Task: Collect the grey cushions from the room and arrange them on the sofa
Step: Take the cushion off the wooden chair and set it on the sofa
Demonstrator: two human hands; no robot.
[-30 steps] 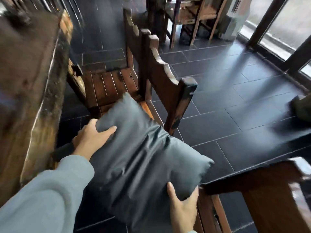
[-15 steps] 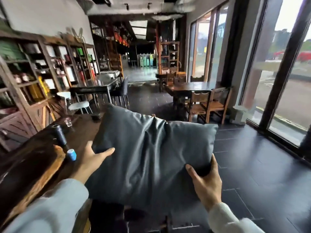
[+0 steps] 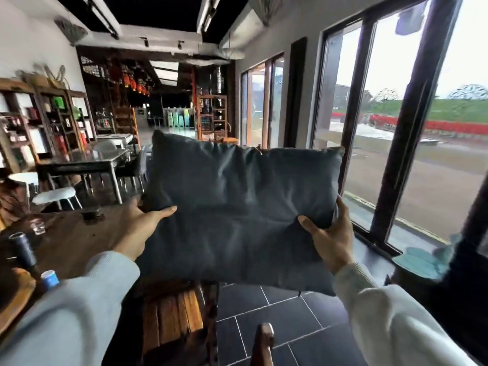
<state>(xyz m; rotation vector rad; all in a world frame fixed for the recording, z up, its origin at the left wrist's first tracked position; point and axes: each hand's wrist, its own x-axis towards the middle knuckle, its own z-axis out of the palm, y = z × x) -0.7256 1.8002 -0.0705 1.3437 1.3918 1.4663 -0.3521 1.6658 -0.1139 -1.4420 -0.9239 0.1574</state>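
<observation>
A dark grey cushion [image 3: 237, 202] is held up flat in front of me, at chest height, above a wooden chair. My left hand [image 3: 140, 228] grips its left edge, thumb on the front face. My right hand [image 3: 330, 239] grips its right edge, thumb pressed into the fabric. Both arms wear pale sleeves. No sofa is in view.
A wooden chair [image 3: 171, 318] stands right below the cushion. A dark wooden table [image 3: 66, 239] with a glass [image 3: 38, 225] and a dark bottle [image 3: 23, 252] is on my left. White stools [image 3: 56, 195], a glass table and shelves stand further left. Tall windows [image 3: 422, 143] run along the right.
The cushion has been lifted off the chair seat and raised to chest height. My view has swung up from the floor to the room, and the cushion now sits level.
</observation>
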